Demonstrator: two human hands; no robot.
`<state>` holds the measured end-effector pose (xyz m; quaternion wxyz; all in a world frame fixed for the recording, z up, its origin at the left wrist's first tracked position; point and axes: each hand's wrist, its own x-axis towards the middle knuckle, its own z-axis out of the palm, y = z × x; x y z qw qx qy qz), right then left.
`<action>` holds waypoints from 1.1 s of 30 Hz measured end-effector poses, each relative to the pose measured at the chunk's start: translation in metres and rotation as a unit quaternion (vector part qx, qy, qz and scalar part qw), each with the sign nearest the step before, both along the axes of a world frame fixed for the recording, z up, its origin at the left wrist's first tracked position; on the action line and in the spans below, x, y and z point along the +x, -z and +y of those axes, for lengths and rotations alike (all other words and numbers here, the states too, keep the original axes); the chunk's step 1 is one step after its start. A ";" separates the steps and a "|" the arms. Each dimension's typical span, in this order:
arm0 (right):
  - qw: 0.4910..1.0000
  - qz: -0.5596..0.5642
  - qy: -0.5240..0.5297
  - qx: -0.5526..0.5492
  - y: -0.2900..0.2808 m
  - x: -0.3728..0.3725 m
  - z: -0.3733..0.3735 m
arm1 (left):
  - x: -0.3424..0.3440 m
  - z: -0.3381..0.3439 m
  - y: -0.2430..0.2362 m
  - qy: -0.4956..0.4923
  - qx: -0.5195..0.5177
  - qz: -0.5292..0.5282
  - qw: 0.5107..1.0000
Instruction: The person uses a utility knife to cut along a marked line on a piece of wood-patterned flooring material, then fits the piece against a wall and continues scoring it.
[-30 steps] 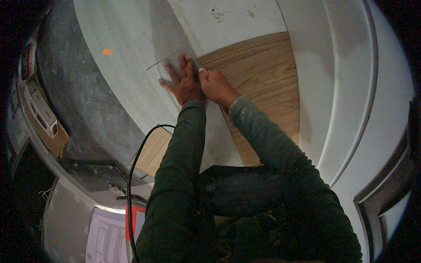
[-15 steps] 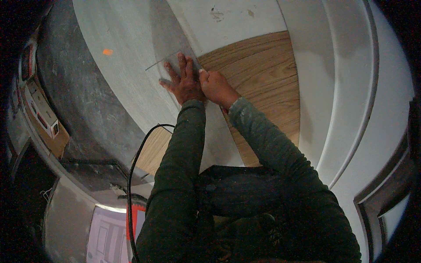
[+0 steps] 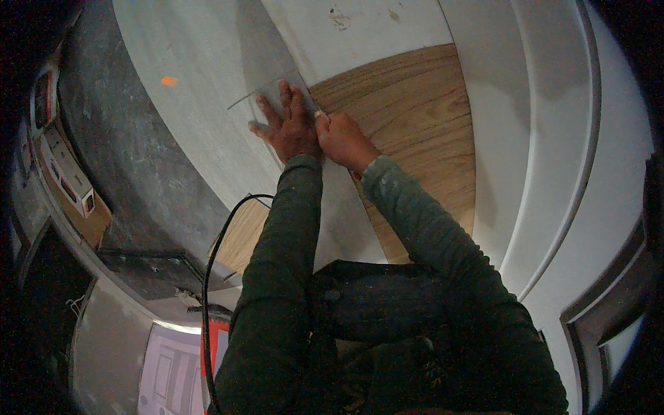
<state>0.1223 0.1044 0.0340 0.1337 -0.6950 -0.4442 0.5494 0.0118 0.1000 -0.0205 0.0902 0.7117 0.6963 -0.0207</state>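
Observation:
My left hand [image 3: 287, 128] lies flat with its fingers spread on a light grey plank [image 3: 339, 221], just below a dark straight line across the grey surface. Close beside it, my right hand [image 3: 344, 140] is closed in a fist at the seam between the grey plank and a brown wood-grain board [image 3: 408, 111]. A small pale tip shows by its thumb and a bit of reddish edge below the wrist; the thing in the fist is mostly hidden.
A black cable [image 3: 209, 277] loops beside my left forearm. Under it lies a smaller wood-grain piece [image 3: 238, 235]. Cardboard boxes [image 3: 69, 176] stand at the far left on dark flooring. An orange mark [image 3: 169, 81] shows on the pale boards. White stepped trim [image 3: 546, 138] runs along the right.
The view has shifted very slightly. Both hands keep the same places and poses on the boards.

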 end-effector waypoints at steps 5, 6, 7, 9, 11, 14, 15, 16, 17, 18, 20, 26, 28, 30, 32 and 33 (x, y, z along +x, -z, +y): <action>1.000 -0.005 0.003 -0.014 -0.005 0.002 -0.003 | 0.001 0.002 -0.002 -0.003 -0.022 0.007 1.000; 1.000 -0.005 0.004 -0.008 -0.004 0.001 -0.004 | 0.002 0.003 -0.002 -0.003 -0.022 0.006 1.000; 1.000 -0.005 0.006 -0.003 -0.002 0.002 -0.005 | 0.002 0.003 -0.003 -0.004 -0.023 0.008 1.000; 1.000 -0.010 -0.009 0.010 -0.002 0.003 -0.009 | 0.003 0.003 -0.003 -0.007 -0.025 0.009 1.000; 0.999 -0.015 -0.024 0.021 -0.003 0.002 -0.010 | 0.003 0.001 -0.003 -0.017 -0.013 -0.035 0.999; 1.000 -0.009 0.009 0.013 -0.002 -0.001 -0.010 | -0.002 -0.002 0.004 -0.004 0.033 -0.034 0.999; 1.000 0.002 0.014 0.002 -0.002 0.000 -0.010 | -0.001 -0.001 0.004 -0.004 0.033 -0.035 0.999; 1.000 0.013 0.020 -0.008 -0.003 0.001 -0.010 | 0.000 0.001 0.003 -0.004 0.011 -0.016 1.000; 1.000 0.012 0.020 -0.007 -0.003 0.001 -0.011 | 0.000 0.001 0.002 -0.003 -0.012 0.003 1.000; 1.000 0.000 0.009 -0.012 -0.003 0.001 -0.011 | 0.001 0.000 0.002 -0.001 -0.009 0.003 1.000; 1.000 -0.013 0.003 -0.015 -0.002 0.001 -0.014 | 0.002 -0.002 0.004 0.012 0.009 0.033 0.999; 0.999 -0.021 -0.005 0.026 0.006 0.007 -0.012 | 0.003 0.007 0.000 0.036 0.027 0.013 0.999; 0.997 -0.042 -0.030 0.049 0.011 0.006 -0.011 | 0.004 0.009 0.001 0.048 0.040 0.000 0.998; 0.997 -0.023 -0.024 0.065 -0.006 -0.002 -0.008 | -0.020 0.017 0.002 0.054 0.053 0.004 0.997; 0.997 -0.003 -0.018 0.075 -0.019 -0.010 -0.008 | -0.055 0.026 0.003 0.173 0.057 -0.010 0.983; 0.999 -0.005 -0.006 0.040 -0.015 -0.003 -0.011 | -0.049 0.028 -0.005 0.206 0.043 0.002 0.978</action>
